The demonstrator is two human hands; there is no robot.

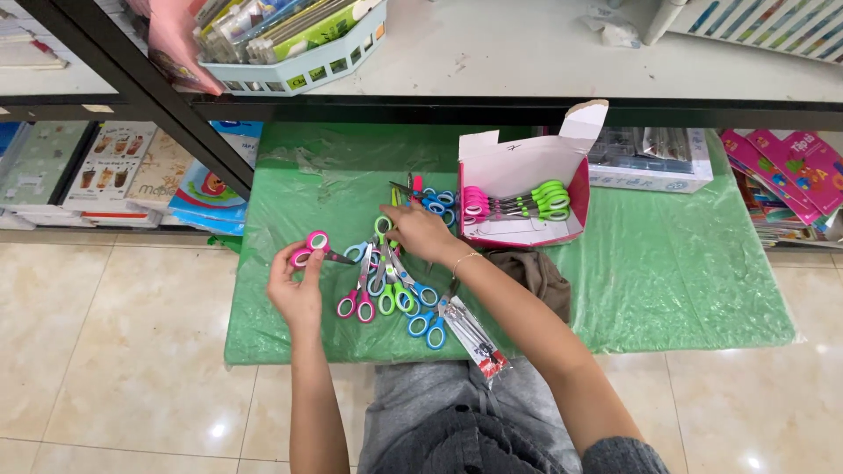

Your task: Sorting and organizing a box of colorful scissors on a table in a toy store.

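My left hand (297,285) holds a pair of pink-handled scissors (313,247) above the green plastic sheet (667,263). My right hand (420,232) rests on a loose pile of scissors (386,285) with pink, green and blue handles, fingers touching a green-handled pair. More blue-handled scissors (436,203) lie just behind that hand. A clear packet with a red label (479,341) lies under my right forearm at the sheet's front edge.
An open pink and white box (527,167) holds pink and green scissors. A brown cloth (537,272) lies beside it. Another person's hand (178,42) grips a pale blue basket (303,66) of stationery on the shelf above. Books line lower shelves left and right.
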